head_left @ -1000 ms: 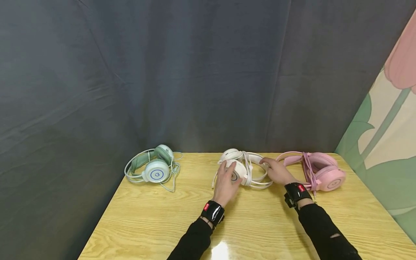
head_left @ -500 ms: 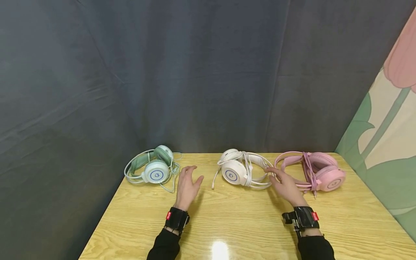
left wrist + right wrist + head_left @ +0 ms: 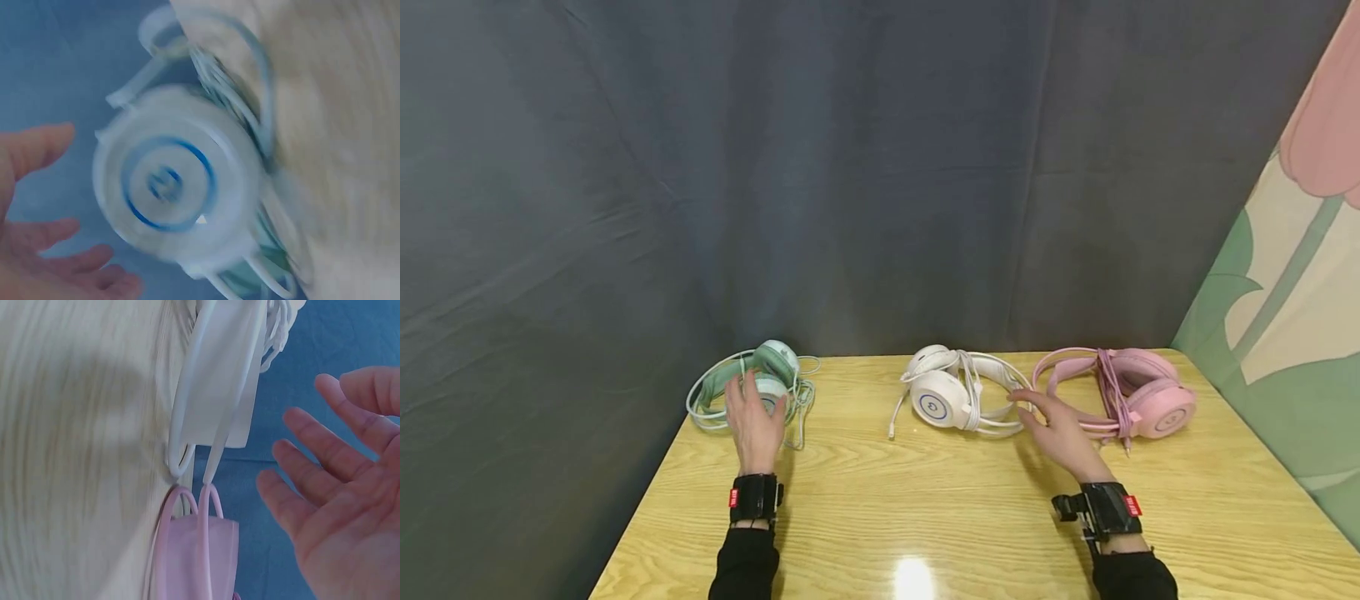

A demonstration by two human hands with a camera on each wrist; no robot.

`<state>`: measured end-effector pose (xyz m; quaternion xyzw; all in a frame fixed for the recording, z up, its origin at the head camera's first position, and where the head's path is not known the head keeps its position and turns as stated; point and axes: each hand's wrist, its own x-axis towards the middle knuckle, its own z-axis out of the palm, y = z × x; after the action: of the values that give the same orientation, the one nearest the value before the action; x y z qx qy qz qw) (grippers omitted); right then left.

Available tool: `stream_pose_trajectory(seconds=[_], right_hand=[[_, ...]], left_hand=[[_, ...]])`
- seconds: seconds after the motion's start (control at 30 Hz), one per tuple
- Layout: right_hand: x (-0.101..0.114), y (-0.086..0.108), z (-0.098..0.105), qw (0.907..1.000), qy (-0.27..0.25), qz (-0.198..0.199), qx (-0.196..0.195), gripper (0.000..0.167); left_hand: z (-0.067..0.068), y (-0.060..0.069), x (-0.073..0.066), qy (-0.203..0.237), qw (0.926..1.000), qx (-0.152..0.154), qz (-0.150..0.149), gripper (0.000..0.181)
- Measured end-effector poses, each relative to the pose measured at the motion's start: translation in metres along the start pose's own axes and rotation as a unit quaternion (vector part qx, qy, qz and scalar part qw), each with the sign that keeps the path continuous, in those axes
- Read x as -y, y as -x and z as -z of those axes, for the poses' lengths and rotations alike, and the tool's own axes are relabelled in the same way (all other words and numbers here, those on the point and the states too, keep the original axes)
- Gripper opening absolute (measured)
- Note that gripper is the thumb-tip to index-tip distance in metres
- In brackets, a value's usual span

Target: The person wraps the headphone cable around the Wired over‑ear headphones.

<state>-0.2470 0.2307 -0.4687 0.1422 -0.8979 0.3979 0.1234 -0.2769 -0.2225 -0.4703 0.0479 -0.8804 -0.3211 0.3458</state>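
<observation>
At the table's back left lies a mint-green headset (image 3: pixel 709 392) with a pale round ear cup (image 3: pixel 181 181). My left hand (image 3: pixel 758 429) reaches over that near ear cup in the head view; in the left wrist view its fingers (image 3: pixel 47 147) are spread and apart from the cup. A white headset (image 3: pixel 942 400), its cable wound about it, lies in the middle. My right hand (image 3: pixel 1060 433) hovers near where the white headband meets the pink headset (image 3: pixel 1161 408). In the right wrist view its fingers (image 3: pixel 312 469) are loosely extended and grip nothing.
The wooden table (image 3: pixel 865 500) ends at a dark curtain (image 3: pixel 880 183) behind the headsets. A floral panel (image 3: pixel 1292 333) stands along the right side. The white cable's plug end (image 3: pixel 892 432) lies on the wood left of the white headset.
My left hand has left the white headset and moved left to the green one. My right hand has drawn slightly back from the white headband, which now lies against the pink headset.
</observation>
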Motion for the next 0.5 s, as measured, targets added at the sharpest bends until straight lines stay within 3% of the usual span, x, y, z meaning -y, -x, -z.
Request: stream_pose_trajectory(seconds=[0.2,0.4,0.5], right_hand=[[0.001,-0.001,-0.006,0.9998,0.006,0.018,0.001,0.025],[0.001,-0.001,-0.010,0.9997,0.005,0.011,0.021,0.025],[0.003,-0.001,-0.011,0.9996,-0.001,0.012,0.023,0.025]], left_hand=[[0.007,-0.003,0.020,-0.043,0.9952,0.079,0.038,0.080],[0.011,-0.001,0.025,-0.074,0.9869,0.117,0.083,0.081],[0.010,0.001,0.027,-0.077,0.9807,0.152,0.096,0.076]])
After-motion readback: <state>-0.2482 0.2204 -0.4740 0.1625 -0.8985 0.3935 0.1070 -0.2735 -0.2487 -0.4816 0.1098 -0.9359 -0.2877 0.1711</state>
